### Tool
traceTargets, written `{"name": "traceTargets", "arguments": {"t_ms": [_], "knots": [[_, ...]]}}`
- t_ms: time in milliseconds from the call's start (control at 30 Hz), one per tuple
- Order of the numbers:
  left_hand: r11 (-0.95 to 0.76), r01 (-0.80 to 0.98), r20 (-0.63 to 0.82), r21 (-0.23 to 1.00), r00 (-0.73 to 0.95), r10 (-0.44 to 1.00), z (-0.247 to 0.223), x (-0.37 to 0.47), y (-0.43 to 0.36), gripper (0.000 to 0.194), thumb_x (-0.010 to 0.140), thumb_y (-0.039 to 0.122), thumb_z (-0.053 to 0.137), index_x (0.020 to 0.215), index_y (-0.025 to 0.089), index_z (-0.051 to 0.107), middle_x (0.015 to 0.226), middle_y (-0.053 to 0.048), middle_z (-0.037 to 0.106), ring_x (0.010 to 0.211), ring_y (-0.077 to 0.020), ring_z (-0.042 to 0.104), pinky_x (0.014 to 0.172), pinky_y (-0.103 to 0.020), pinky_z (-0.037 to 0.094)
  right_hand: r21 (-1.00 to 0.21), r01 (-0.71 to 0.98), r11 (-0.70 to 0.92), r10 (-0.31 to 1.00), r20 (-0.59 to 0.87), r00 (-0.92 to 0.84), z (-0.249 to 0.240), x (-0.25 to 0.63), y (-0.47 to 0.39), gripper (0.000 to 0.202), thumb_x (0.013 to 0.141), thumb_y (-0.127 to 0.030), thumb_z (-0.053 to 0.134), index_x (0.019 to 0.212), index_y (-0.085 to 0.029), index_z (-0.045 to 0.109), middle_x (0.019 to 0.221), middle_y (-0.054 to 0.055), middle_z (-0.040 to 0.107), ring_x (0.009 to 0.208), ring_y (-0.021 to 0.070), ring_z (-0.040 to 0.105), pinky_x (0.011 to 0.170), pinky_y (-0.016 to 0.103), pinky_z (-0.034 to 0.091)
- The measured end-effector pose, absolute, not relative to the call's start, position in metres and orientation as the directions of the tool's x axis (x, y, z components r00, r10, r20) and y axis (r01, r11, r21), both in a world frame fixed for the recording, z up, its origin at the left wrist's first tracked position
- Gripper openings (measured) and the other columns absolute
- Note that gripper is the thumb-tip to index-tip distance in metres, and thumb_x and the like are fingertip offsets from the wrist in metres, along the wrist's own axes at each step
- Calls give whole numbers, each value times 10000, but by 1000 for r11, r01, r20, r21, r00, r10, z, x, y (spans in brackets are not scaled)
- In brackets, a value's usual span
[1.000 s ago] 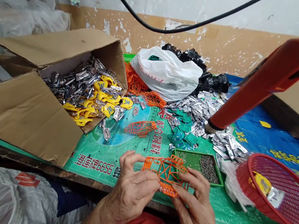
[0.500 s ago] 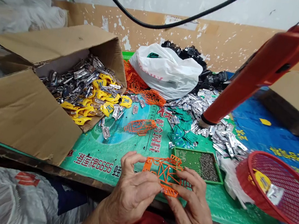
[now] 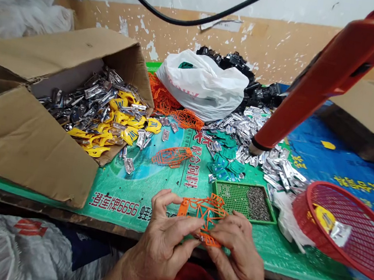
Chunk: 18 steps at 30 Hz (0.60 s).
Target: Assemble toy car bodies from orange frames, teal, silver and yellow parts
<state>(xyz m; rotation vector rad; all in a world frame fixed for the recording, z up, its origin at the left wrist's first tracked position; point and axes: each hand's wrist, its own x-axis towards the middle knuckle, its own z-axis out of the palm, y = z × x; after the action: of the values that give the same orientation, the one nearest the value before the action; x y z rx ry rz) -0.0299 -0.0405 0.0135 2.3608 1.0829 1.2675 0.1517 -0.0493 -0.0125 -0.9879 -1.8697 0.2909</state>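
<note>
Above the table's front edge I hold an orange openwork plastic frame [image 3: 209, 213] between both hands. My left hand [image 3: 169, 237] grips its left side, the forefinger and thumb closed together at the lower edge. Whether a small part sits between those fingertips I cannot tell. My right hand [image 3: 239, 251] is closed on the frame's right side, its fingertips covering that end. Just beyond the right hand lies a green tray [image 3: 235, 195] with many tiny metal pieces at its right end. Another orange openwork frame [image 3: 172, 156] lies flat on the printed green sheet.
A tipped cardboard box [image 3: 33, 146] spills metal parts and yellow pieces [image 3: 103, 140] at left. A white plastic bag [image 3: 203, 86] stands behind. A red power tool [image 3: 327, 85] hangs at right over silvery metal pieces [image 3: 282, 167]. A red basket [image 3: 345, 227] sits front right.
My right fingers have moved slightly left along the frame, closer to my left hand. My left hand keeps its grip. The whole view has shifted slightly.
</note>
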Motion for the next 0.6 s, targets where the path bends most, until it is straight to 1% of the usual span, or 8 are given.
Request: {"name": "traceTargets", "arguments": {"t_ms": [100,200,300,433,500,600], "knots": [[-696,499,592,516,379,711,13,-30,-38,423,818,24,565,1197,201,501,896,2,738,927,-196,570,1031,-458,226,-527,523,669,715,647,-263,-7,157,-43,65,862,-158,585,855,-221,603,704,-23,649,735,155,566,940,438,321],[-717,500,595,486,411,690,13,-31,-35,337,846,15,539,1121,207,575,890,-2,718,848,-161,580,990,-435,267,-454,546,704,676,665,-319,-4,160,-38,68,851,-151,606,865,-217,603,703,-23,652,760,158,561,960,447,295],[-709,502,600,495,393,697,13,-33,-34,284,850,21,535,1016,228,634,832,11,695,852,-159,566,969,-419,283,-414,564,715,664,656,-359,-4,165,-36,94,836,-144,620,900,-206,589,733,-11,657,851,186,553,969,463,283],[-716,471,617,515,376,692,10,-34,-34,280,854,14,531,985,230,652,838,22,698,845,-143,563,994,-408,265,-416,568,710,671,644,-367,-6,173,-37,157,834,-210,632,976,-178,572,894,51,661,1016,235,510,916,452,354],[-719,465,618,516,378,689,7,-35,-34,274,849,9,539,966,226,659,844,21,699,868,-147,557,998,-406,267,-421,562,712,673,639,-374,-5,176,-38,122,846,-238,621,949,-184,582,931,59,654,1057,244,498,903,446,379],[-724,480,614,495,396,683,5,-36,-34,278,845,7,538,964,228,658,834,18,695,901,-158,546,1003,-407,272,-425,559,712,673,641,-369,-2,178,-39,65,859,-248,603,896,-196,606,935,57,654,1087,253,494,905,458,388]]}}
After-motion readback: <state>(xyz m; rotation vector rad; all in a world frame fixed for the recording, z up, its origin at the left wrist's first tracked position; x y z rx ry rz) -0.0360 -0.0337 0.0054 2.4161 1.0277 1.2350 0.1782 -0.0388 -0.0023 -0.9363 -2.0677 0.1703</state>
